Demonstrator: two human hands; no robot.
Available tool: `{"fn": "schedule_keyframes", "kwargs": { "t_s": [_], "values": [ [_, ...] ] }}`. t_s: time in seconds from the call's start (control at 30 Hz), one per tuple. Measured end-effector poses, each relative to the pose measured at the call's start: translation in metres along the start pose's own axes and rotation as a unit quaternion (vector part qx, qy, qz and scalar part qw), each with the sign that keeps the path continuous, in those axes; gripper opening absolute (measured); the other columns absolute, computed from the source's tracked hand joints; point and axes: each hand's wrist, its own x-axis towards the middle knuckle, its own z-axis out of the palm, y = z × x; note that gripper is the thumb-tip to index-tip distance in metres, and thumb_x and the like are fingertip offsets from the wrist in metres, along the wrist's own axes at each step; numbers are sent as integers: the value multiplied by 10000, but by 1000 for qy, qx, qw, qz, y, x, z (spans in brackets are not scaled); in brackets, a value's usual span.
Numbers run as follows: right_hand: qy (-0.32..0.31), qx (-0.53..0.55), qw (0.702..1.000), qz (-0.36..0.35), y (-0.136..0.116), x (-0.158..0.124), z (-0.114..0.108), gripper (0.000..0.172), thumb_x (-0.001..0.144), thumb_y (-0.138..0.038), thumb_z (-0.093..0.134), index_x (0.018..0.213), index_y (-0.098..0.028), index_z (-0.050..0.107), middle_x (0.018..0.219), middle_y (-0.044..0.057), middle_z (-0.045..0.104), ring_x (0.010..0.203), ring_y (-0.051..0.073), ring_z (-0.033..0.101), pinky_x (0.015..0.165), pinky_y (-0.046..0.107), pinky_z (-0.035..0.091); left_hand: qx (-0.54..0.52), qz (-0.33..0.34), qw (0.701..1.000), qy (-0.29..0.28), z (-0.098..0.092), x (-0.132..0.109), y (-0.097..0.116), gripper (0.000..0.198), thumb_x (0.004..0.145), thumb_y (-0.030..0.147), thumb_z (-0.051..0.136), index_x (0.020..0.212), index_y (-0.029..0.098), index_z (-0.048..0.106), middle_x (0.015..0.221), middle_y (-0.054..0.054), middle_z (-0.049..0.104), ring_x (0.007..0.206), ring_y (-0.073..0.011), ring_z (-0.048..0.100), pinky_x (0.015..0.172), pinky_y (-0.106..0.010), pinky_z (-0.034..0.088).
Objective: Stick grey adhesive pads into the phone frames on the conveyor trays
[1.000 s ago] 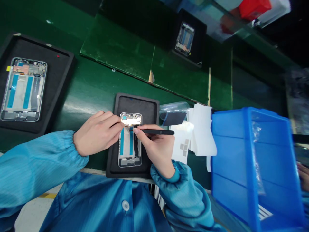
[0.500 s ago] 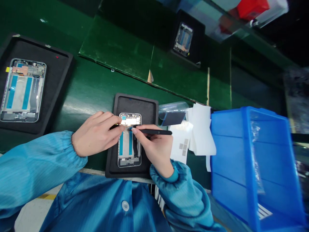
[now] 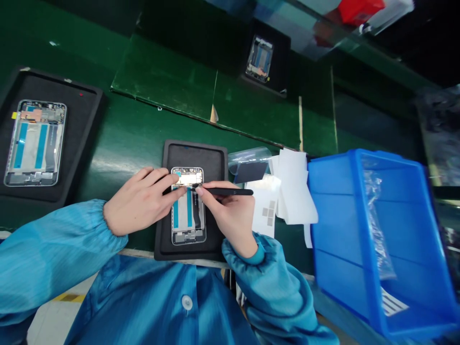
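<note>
Head view: a phone frame (image 3: pixel 188 225) lies under the left hand (image 3: pixel 140 203).

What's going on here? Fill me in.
A person in a blue smock is working on a phone frame lying in a black foam tray. Their left hand rests on the frame's upper end, and their right hand holds black tweezers with the tip at the frame. Another phone frame lies further left; a blue plastic bin stands right.

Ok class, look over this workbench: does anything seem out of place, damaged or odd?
Nothing clearly stands out: the phone frame lies squarely in its black tray, and the white sheets beside it are just loosely piled.
</note>
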Motion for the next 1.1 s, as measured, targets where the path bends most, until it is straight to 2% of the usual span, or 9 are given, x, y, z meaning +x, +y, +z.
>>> {"fn": "schedule_keyframes", "kwargs": {
  "t_s": [0.2, 0.37, 0.47, 0.57, 0.67, 0.77, 0.87, 0.97, 1.1],
  "values": [
    [-7, 3, 1000, -19, 9, 1, 1, 133, 785, -329, 804, 858, -225, 766, 859, 31, 771, 730, 179, 729, 668, 283, 614, -58, 27, 998, -27, -5, -5, -11, 294, 981, 365, 516, 1192, 298, 709, 1319, -123, 564, 1189, -336, 507, 901, -485, 508],
    [-12, 35, 999, -10, 10, 3, 0, 160, 771, -350, 805, 839, -211, 762, 862, 46, 772, 733, 192, 738, 692, 303, 630, -65, 0, 998, -17, -6, -11, -6, 303, 979, 332, 508, 1201, 252, 698, 1384, -117, 537, 1252, -328, 490, 985, -484, 484],
    [-6, 59, 998, -1, 4, 3, -4, 166, 759, -346, 810, 830, -204, 759, 859, 47, 776, 736, 196, 742, 694, 307, 636, -35, -126, 991, 7, -3, -13, 7, 353, 943, 362, 535, 1205, 153, 644, 1289, -164, 586, 1157, -318, 562, 947, -450, 504],
    [16, 56, 998, -4, -2, 5, -13, 173, 746, -343, 813, 813, -195, 753, 834, 50, 776, 735, 200, 741, 686, 311, 636, 15, -298, 953, -49, 0, -9, 23, 335, 913, 422, 516, 1022, 126, 629, 961, -134, 665, 884, -295, 651, 741, -398, 527],
    [32, 48, 998, -25, -8, 8, -24, 188, 744, -360, 807, 806, -190, 755, 820, 54, 775, 721, 206, 734, 672, 325, 632, 29, -360, 921, -143, -3, 3, 36, 270, 928, 391, 438, 903, 177, 601, 866, -88, 691, 745, -275, 683, 616, -357, 479],
    [51, 35, 997, -46, -11, 14, -37, 200, 735, -374, 818, 800, -194, 759, 808, 50, 771, 708, 210, 728, 658, 332, 624, 46, -395, 900, -178, -13, 13, 37, 270, 935, 367, 396, 914, 190, 598, 841, -93, 719, 747, -296, 708, 606, -353, 463],
    [68, 24, 996, -60, -12, 22, -48, 211, 733, -385, 823, 807, -197, 762, 805, 49, 769, 691, 215, 722, 649, 341, 616, 81, -423, 885, -175, -34, 9, 15, 279, 943, 340, 367, 934, 187, 600, 833, -105, 726, 789, -310, 716, 651, -362, 475],
    [64, 26, 995, -71, -10, 28, -58, 229, 738, -405, 812, 808, -193, 762, 818, 65, 770, 718, 235, 728, 668, 360, 618, 122, -456, 865, -169, -65, -11, -30, 295, 955, 317, 350, 947, 174, 608, 899, -124, 730, 886, -308, 712, 746, -362, 487],
    [39, 38, 995, -85, 1, 34, -65, 252, 733, -425, 804, 793, -183, 768, 828, 80, 773, 738, 247, 735, 708, 380, 624, 167, -565, 788, -180, -109, -46, -104, 316, 975, 321, 366, 1066, 154, 619, 1044, -153, 715, 986, -314, 682, 808, -362, 484]
  ]
}}
